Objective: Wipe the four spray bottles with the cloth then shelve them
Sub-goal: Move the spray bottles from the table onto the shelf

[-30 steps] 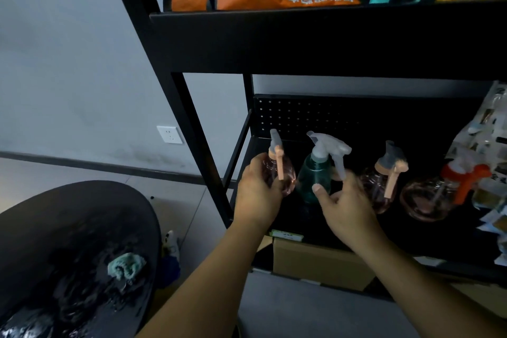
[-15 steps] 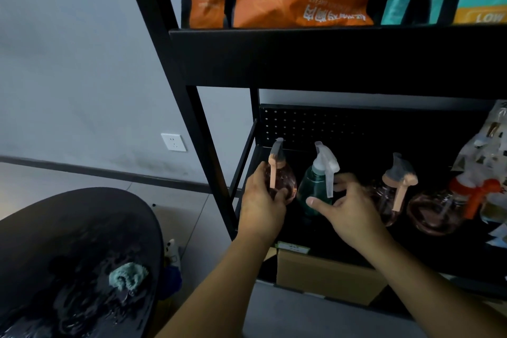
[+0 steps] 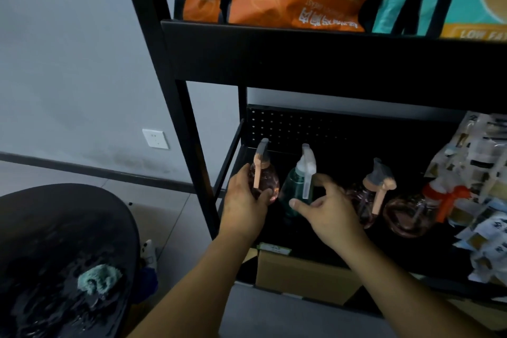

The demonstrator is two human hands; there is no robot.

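**Both hands on bottles at the shelf**

We see the left hand (image 3: pixel 244 208) wrapped around the round pink plastic spray bottle (image 3: pixel 264 181). Right hand (image 3: pixel 329 211) half-open, thumb and fingers pinching the teal plastic spray bottle (image 3: pixel 295 186). Both stand on the black metal shelf (image 3: pixel 274 153). Crumpled teal cloth (image 3: pixel 98 278) lies on the black round table (image 3: pixel 55 217).

Matt metal, glossy plastic
Shelf frame (image 3: pixel 164 43): matt black metal. Pink spray bottle (image 3: pixel 264 182) & teal spray bottle (image 3: pixel 293 189): clear glossy plastic. Cloth (image 3: pixel 98 280): fuzzy. Box (image 3: pixel 301 274): cardboard.

our right hand (image 3: pixel 330 211) twisted the green bottle (image 3: pixel 295 188) so its trigger now faces us, left hand (image 3: pixel 244 208) turned the pink bottle (image 3: pixel 264 182) likewise, our view tilted up
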